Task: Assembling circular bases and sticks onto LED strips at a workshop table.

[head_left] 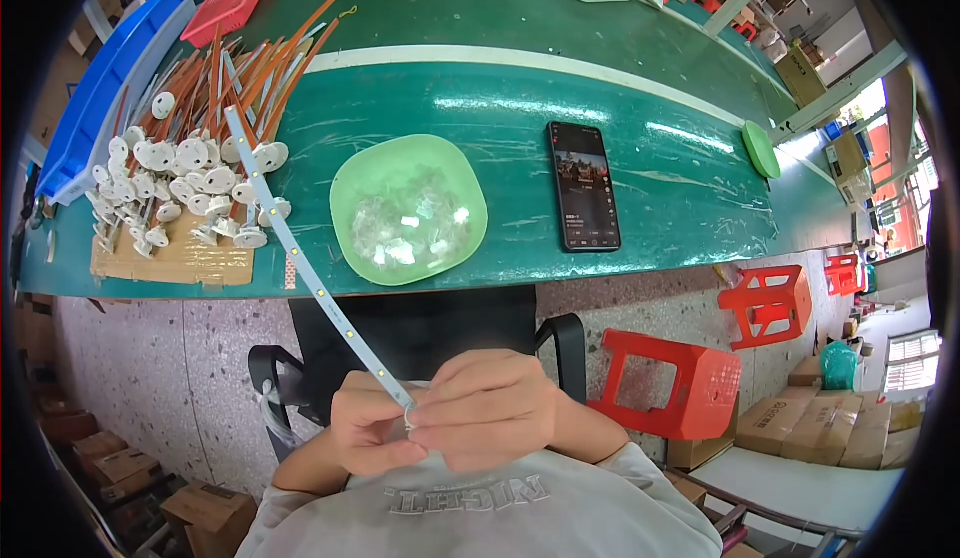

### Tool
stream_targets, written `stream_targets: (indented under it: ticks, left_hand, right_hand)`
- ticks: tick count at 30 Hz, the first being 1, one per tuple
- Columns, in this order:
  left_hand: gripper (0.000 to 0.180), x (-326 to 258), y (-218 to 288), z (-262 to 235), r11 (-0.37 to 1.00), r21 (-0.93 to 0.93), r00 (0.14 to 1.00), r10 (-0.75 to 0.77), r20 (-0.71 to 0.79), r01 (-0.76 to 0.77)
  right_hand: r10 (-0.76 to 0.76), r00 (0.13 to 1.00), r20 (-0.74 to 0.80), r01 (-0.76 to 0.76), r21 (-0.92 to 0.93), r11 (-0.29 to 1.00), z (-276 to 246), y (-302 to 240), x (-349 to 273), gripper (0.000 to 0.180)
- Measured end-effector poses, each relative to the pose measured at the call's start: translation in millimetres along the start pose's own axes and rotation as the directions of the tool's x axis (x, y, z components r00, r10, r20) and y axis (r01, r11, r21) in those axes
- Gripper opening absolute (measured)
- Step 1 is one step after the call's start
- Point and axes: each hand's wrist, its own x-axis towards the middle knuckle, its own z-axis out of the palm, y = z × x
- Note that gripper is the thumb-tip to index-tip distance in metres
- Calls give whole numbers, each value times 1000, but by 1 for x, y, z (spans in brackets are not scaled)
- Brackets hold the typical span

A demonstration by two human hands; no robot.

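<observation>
Head view: left hand (372, 420) and right hand (487, 408) both pinch the near end of a long white strip (300, 258) close to the chest, its far end slanting over the green surface (680, 188) toward the bowl (408, 210) of small clear parts, within reach.

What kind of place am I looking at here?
Probably a small assembly workshop: a long green workbench, a pile of white-capped orange-stemmed parts, stacked cardboard boxes, and both hands fitting a light strip.
</observation>
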Motion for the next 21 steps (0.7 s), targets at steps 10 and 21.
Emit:
stream_targets:
  ticks: [10,21]
  left_hand:
    - [38,3,6,-1,995,18,995,96,21,-97]
    - [33,4,2,-21,985,-12,981,175,79,-174]
  right_hand:
    - [-43,996,-73,48,68,997,8,2,4,18]
    - [-69,996,-62,75,96,993,9,8,18,12]
